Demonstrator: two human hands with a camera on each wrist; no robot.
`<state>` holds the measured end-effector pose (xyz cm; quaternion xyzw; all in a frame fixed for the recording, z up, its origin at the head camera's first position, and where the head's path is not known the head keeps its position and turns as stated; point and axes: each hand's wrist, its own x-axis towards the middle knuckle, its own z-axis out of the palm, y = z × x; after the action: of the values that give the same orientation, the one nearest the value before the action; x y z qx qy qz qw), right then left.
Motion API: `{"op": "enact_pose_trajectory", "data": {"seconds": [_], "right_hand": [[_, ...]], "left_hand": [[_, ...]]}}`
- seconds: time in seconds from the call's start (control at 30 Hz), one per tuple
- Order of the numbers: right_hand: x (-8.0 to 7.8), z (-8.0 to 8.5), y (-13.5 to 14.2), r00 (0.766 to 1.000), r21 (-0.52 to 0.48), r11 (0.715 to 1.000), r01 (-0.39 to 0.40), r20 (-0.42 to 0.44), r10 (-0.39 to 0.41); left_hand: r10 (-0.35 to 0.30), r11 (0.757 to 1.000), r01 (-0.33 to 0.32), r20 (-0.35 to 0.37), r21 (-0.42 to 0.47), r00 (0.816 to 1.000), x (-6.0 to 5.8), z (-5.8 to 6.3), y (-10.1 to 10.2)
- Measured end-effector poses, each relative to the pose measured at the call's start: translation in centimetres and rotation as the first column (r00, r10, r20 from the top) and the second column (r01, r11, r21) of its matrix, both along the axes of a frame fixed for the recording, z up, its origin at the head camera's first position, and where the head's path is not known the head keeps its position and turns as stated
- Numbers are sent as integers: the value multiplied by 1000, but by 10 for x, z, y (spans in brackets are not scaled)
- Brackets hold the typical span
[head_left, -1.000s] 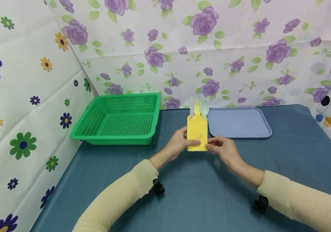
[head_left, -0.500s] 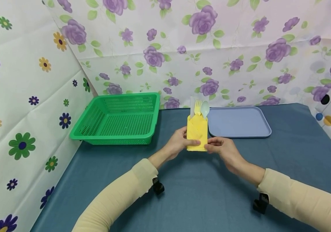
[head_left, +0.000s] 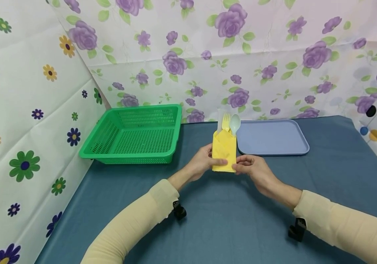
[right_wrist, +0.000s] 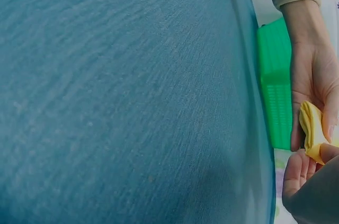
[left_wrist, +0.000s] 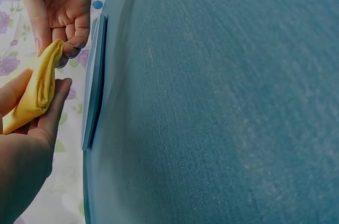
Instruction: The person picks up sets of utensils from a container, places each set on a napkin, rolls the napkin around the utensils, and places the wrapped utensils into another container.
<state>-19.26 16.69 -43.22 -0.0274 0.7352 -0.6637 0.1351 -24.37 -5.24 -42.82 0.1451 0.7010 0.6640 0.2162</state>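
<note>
Both hands hold up a folded yellow napkin (head_left: 224, 148) above the table, upright like a pouch. Out of its top stick a yellow fork (head_left: 226, 122), a pale green spoon (head_left: 235, 124) and a clear strip, likely a knife (head_left: 220, 120). My left hand (head_left: 202, 162) grips the lower left side, thumb across the front and fingers behind. At the lower right corner my right hand (head_left: 253, 169) pinches the edge between thumb and fingers. The left wrist view shows the layered bottom end of the napkin (left_wrist: 42, 91) between both hands.
A green perforated basket (head_left: 130, 160) stands at the back left of the blue-covered table (head_left: 221, 220). Behind the napkin, to the right, lies a blue-grey tray (head_left: 272, 137). Flowered cloth walls (head_left: 205, 36) rise at the back and sides.
The top of the napkin pouch has tipped very slightly to the right; both hands keep their hold. The view has shifted slightly.
</note>
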Motion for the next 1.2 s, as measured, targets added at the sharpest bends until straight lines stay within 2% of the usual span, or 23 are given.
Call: {"op": "enact_pose_trajectory", "data": {"seconds": [0.17, 0.37, 0.53, 0.87, 1.07, 1.2], "right_hand": [[-2, -2, 0, 1000, 2, 1000, -12, 4, 12], [-5, -2, 1, 999, 40, 998, -50, 1, 50], [-6, -4, 3, 998, 4, 998, -59, -5, 59], [-6, 0, -3, 999, -12, 1000, 12, -32, -12], [-6, 2, -3, 999, 14, 1000, -4, -42, 4], [-6, 4, -5, 996, 35, 999, 16, -88, -13]], "left_hand": [[-2, 1000, 2, 14, 11, 1000, 0, -2, 0], [30, 999, -30, 15, 19, 999, 1, -3, 0], [42, 999, -43, 19, 30, 999, 1, -3, 2], [50, 998, -51, 19, 44, 999, 4, -2, 4], [77, 996, -78, 26, 50, 997, 4, -4, 3], [59, 997, -60, 27, 38, 998, 3, -3, 2]]}}
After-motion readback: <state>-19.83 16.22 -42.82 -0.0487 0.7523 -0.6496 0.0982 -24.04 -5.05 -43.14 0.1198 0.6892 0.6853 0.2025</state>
